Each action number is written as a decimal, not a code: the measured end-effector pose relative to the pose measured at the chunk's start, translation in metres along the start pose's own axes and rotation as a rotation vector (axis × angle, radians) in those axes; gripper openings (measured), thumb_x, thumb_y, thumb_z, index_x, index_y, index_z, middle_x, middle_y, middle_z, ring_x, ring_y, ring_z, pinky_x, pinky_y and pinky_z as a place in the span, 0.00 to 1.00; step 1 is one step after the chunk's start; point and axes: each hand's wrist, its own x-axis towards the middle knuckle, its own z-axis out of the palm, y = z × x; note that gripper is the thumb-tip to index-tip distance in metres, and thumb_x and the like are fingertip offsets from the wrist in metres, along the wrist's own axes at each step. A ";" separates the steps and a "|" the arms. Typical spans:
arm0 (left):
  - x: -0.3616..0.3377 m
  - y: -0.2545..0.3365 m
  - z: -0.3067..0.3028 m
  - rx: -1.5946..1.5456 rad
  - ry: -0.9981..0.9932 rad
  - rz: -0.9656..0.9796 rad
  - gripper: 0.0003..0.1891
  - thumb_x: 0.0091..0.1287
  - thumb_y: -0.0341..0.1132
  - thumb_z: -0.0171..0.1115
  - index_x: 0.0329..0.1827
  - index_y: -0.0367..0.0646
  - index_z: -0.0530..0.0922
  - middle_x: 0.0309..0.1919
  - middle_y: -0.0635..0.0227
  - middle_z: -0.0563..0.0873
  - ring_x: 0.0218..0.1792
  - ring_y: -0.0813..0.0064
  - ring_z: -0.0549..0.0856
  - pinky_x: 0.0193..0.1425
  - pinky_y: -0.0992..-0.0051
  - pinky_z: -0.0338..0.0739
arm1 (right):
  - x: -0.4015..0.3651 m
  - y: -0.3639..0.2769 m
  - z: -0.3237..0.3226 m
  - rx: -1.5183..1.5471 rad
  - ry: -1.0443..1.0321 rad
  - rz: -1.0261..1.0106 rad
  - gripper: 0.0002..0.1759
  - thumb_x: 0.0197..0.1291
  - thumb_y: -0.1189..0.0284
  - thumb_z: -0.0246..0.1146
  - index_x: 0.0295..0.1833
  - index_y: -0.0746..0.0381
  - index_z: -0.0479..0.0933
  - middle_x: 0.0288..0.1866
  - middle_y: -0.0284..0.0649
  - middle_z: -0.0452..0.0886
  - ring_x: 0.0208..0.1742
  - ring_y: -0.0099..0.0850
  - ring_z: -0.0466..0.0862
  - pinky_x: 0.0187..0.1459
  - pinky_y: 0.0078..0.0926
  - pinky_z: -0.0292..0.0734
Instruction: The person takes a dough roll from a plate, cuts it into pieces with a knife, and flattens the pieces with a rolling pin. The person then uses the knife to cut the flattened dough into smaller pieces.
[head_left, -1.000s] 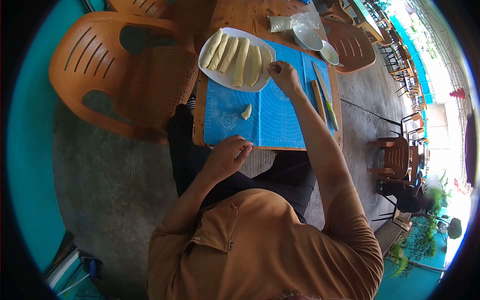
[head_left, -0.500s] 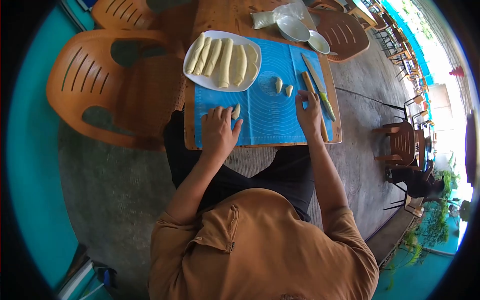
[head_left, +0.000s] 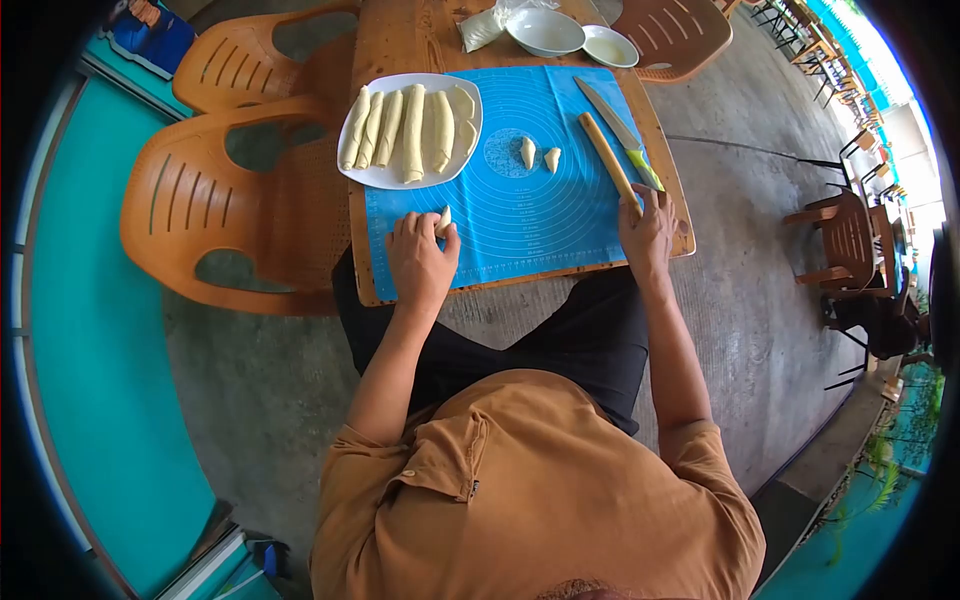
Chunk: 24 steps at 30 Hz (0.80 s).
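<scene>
On the blue measuring mat (head_left: 500,245), my left hand (head_left: 421,262) is closed, with a small dough piece (head_left: 444,221) between thumb and forefinger. My right hand (head_left: 650,235) has its fingers curled at the near end of a wooden rolling pin (head_left: 606,160); the pin's lower end is hidden under the hand. Just beyond those fingers lies a knife (head_left: 622,130) with a green-and-white handle. Two small dough pieces, one larger (head_left: 528,152) and one smaller (head_left: 552,159), rest near the mat's middle. A white plate (head_left: 350,178) holds several dough rolls (head_left: 413,135).
At the table's far side stand a white bowl (head_left: 545,32), a smaller bowl (head_left: 610,46) and a plastic bag (head_left: 484,28) with white contents. Orange chairs (head_left: 215,190) are at the left, and another chair (head_left: 672,38) is at the far right. The wooden table edge (head_left: 683,215) borders the mat.
My right hand has moved from the mat beside the rolling pin to its near end. My left hand stays by the small dough piece. The whole view has shifted a little.
</scene>
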 end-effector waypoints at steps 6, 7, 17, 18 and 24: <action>0.009 0.006 0.000 -0.133 0.067 -0.019 0.09 0.71 0.36 0.74 0.41 0.42 0.83 0.38 0.64 0.86 0.44 0.56 0.86 0.51 0.54 0.79 | 0.004 0.023 -0.001 0.028 -0.017 0.084 0.22 0.71 0.65 0.72 0.67 0.58 0.84 0.64 0.48 0.84 0.70 0.51 0.82 0.69 0.52 0.74; 0.011 0.008 -0.001 -0.196 0.080 -0.050 0.09 0.71 0.35 0.75 0.41 0.41 0.84 0.37 0.64 0.86 0.43 0.56 0.86 0.50 0.54 0.80 | 0.006 0.025 -0.002 0.014 0.005 0.074 0.23 0.71 0.64 0.72 0.69 0.58 0.83 0.65 0.49 0.83 0.70 0.52 0.81 0.69 0.54 0.73; 0.011 0.076 0.034 -0.307 -0.044 0.062 0.10 0.72 0.40 0.76 0.44 0.45 0.84 0.38 0.68 0.87 0.44 0.62 0.86 0.53 0.55 0.76 | 0.044 0.056 0.010 -0.158 -0.091 0.090 0.31 0.75 0.58 0.68 0.78 0.60 0.80 0.71 0.52 0.82 0.77 0.51 0.77 0.76 0.58 0.66; 0.010 0.082 0.039 -0.285 -0.030 0.073 0.11 0.72 0.41 0.76 0.44 0.46 0.84 0.38 0.68 0.87 0.44 0.62 0.86 0.54 0.56 0.75 | 0.049 0.057 0.011 -0.153 -0.146 0.097 0.30 0.75 0.57 0.68 0.76 0.60 0.81 0.70 0.52 0.83 0.76 0.51 0.78 0.76 0.58 0.67; 0.010 0.090 0.052 -0.162 -0.065 0.097 0.13 0.72 0.43 0.78 0.48 0.46 0.84 0.38 0.71 0.87 0.46 0.64 0.86 0.56 0.57 0.73 | 0.062 0.059 0.016 -0.147 -0.188 0.061 0.25 0.75 0.58 0.69 0.71 0.59 0.86 0.68 0.50 0.85 0.74 0.49 0.80 0.75 0.58 0.68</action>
